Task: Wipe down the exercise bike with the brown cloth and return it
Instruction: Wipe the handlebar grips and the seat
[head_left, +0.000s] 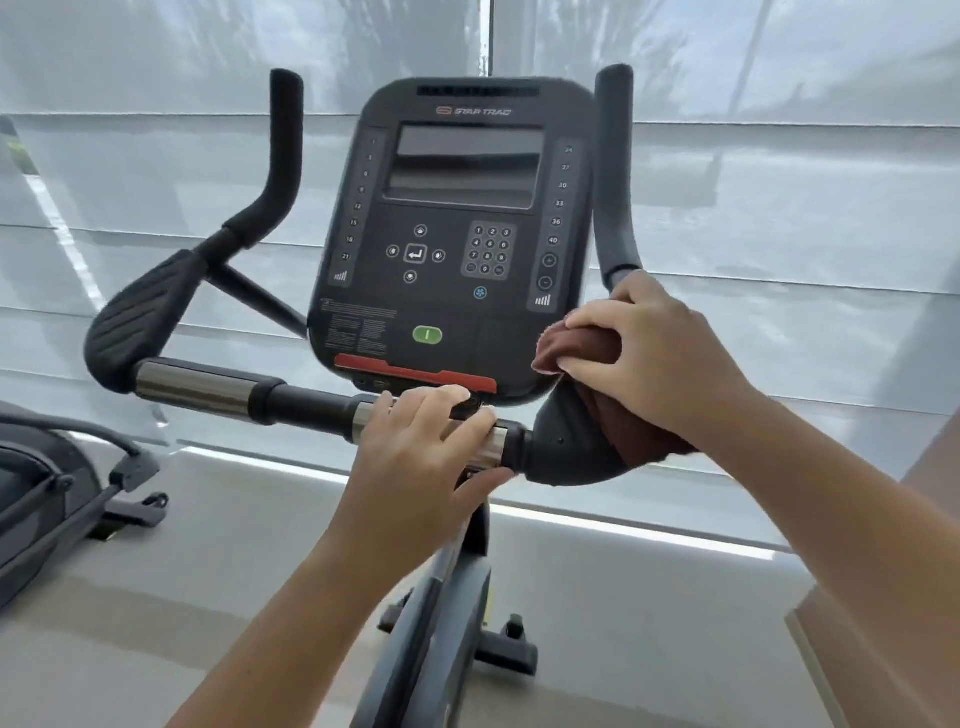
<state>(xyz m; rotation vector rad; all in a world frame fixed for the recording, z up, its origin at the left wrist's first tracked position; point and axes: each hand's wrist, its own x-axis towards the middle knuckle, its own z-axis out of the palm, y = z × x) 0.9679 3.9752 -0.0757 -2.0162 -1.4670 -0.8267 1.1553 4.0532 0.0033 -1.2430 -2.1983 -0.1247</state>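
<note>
With the left hand (421, 447), clasps the crossbar (208, 387) of the exercise bike (452, 234), fingers curled over it. With the right hand (654, 364), just right of it, bunches the brown cloth (587, 345) against the handlebar pad (566, 441).

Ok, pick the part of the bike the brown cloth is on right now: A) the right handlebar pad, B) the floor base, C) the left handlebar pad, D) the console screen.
A: the right hand grips the brown cloth against the right handlebar pad, while the left hand holds the crossbar.
</note>
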